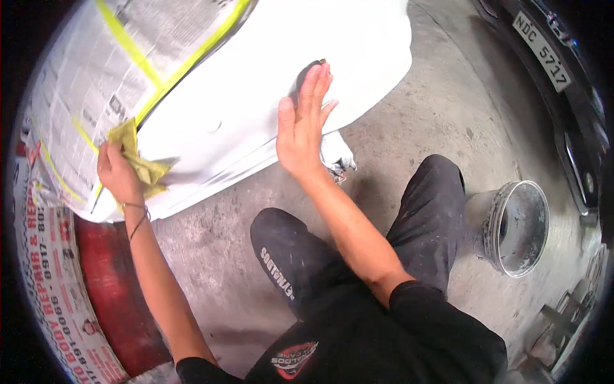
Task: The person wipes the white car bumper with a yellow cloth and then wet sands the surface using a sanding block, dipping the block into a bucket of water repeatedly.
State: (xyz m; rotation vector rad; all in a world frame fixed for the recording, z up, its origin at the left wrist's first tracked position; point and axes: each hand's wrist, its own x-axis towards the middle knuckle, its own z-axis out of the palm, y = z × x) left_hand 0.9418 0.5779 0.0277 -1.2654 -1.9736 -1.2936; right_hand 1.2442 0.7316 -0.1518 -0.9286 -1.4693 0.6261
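A white-painted car body panel (pixel 243 96) fills the upper middle. Masking newspaper (pixel 157 38) edged with yellow-green tape covers the part beside it at the upper left. My left hand (pixel 118 171) pinches a crumpled yellow cloth (pixel 147 169) against the panel near the tape line. Farther right, my right hand (pixel 302 131) lies over the panel with fingers stretched out, palm toward the surface. Under those fingers shows a dark shape (pixel 302 78); whether it is an opening, a shadow or a pad I cannot tell.
Behind my right knee stands a paint-smeared round bucket (pixel 491 224). A dark car (pixel 579 137) with a licence plate is at the far right. Crumpled white sheeting (pixel 337 153) hangs below the panel. At the left are a red surface (pixel 105 288) and a printed banner (pixel 67 288).
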